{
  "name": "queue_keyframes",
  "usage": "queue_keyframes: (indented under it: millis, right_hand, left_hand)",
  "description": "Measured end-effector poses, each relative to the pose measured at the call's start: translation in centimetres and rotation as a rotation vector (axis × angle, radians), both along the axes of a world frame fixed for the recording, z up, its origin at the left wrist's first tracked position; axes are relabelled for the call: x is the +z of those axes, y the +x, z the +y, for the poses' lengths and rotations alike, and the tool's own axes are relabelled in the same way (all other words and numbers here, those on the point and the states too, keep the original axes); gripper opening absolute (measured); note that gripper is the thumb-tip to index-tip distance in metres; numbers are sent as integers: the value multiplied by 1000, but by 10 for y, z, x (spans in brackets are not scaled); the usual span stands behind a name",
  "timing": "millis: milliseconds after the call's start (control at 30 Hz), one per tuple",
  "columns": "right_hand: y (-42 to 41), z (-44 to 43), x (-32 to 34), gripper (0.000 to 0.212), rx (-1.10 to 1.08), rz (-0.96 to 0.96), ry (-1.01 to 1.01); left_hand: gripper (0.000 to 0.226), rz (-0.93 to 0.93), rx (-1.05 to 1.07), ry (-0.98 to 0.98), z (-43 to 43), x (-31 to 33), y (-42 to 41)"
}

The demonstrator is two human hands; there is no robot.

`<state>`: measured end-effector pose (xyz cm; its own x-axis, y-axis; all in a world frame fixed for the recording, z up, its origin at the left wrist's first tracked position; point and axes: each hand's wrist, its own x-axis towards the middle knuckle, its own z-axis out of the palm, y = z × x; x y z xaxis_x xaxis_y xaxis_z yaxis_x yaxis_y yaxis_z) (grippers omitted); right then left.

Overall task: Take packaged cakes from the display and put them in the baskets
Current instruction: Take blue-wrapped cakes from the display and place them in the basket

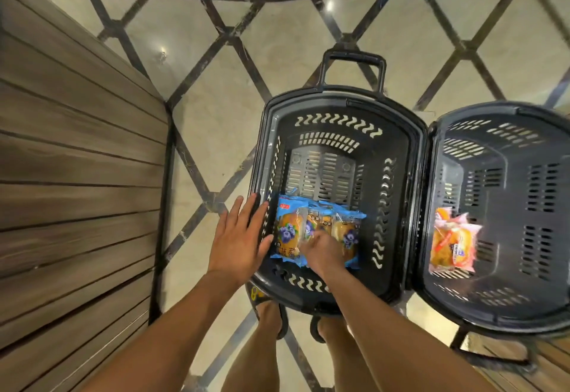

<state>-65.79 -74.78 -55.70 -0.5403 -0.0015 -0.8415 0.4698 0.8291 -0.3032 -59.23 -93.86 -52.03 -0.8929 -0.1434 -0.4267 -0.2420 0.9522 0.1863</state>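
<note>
From the head camera we look straight down on 2 black slotted baskets standing side by side on the floor (216,132), their rims touching.

The left basket (385,206) holds a cluster of blue-wrapped packaged cakes (314,222) printed with blueberries. They lie flat and overlapping at the near end of its bottom. The far half of that bottom is bare grid.

The right basket (509,206) holds a few pink-and-white wrapped cakes (453,243). They are heaped against its near left wall, with bare bottom beyond them.

Our left hand (240,243) is spread flat, fingers straight. The fingertips lie over the left rim of the left basket and grip nothing.

Our right hand (324,253) reaches down inside that basket and rests on the blue packs. Blur keeps us from telling whether its fingers pinch a pack or only touch it.

A wooden slatted display (77,160) runs along the left, its corner near the left basket with a strip of floor between them. The pull handle (351,58) of the left basket stands up at its far end, and open floor lies beyond it. 2 sandalled feet (271,314) sit just under the near rim.
</note>
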Motion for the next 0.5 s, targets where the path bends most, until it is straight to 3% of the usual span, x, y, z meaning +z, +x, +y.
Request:
queue_keyframes:
  millis: [200, 367, 500]
  right_hand:
    - [-44, 18, 129, 48, 8, 55, -51]
    - [-91, 20, 271, 54, 41, 282, -91]
    - [-115, 25, 386, 54, 91, 490, -98]
  left_hand:
    - [74, 7, -89, 21, -7, 104, -19]
    - [74, 94, -149, 41, -12, 219, -53]
    - [71, 280, -232, 35, -13, 321, -98]
